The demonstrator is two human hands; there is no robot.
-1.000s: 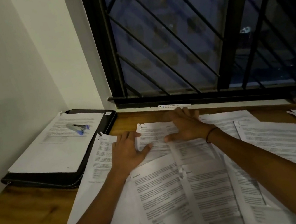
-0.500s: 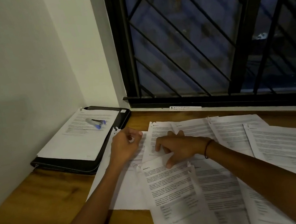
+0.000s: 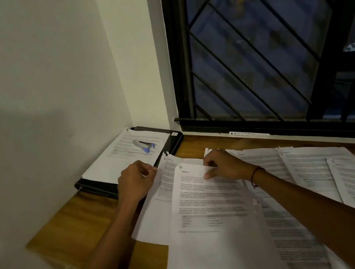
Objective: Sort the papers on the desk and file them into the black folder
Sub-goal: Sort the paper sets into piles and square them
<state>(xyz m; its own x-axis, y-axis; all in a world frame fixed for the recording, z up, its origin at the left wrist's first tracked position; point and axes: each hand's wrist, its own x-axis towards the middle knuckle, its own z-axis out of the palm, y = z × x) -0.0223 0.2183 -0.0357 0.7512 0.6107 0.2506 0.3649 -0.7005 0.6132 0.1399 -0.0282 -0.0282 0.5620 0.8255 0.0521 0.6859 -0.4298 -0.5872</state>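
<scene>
Several printed white papers (image 3: 313, 173) lie overlapping across the wooden desk (image 3: 69, 223). My right hand (image 3: 225, 166) pinches the top edge of one printed sheet (image 3: 210, 217) that sits raised over the others. My left hand (image 3: 136, 180) rests curled at the left edge of the pile, fingers closed near a page's corner; whether it grips paper is unclear. The black folder (image 3: 173, 144) lies closed in the far left corner, just beyond my left hand, with a printed page (image 3: 124, 156) on top of it.
Two blue-capped pens (image 3: 144, 146) lie on the page atop the folder. A white wall runs along the left, and a barred dark window (image 3: 274, 49) stands behind the desk. The desk's near left edge is beside my left forearm.
Both hands have drawn back from pressing flat on the pile. My right hand has picked up one sheet by its top edge; my left hand has curled shut. The view has turned left.
</scene>
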